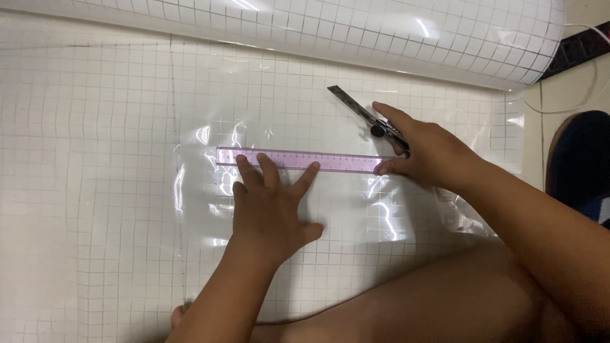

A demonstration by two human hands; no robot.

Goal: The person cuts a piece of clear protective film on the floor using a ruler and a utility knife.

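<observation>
The left hand (274, 204) lay flat with fingers spread, gripping nothing, its fingertips pressing a translucent purple ruler (298, 159) onto a clear plastic sheet (210, 136). The sheet lay over white gridded paper (82, 190), which unrolled from 1 roll (381, 28) at the top. The right hand (429, 152) was closed around a utility knife (363, 113), its thumb touching the ruler's right end. The knife's handle was hidden inside the fist; only the blade end showed. No container was in view. A dark blue object (581, 162) was cut off at the right edge.

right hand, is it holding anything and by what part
The right hand grips a utility knife by its handle end, blade pointing away. The left hand only presses flat on the purple ruler.
</observation>
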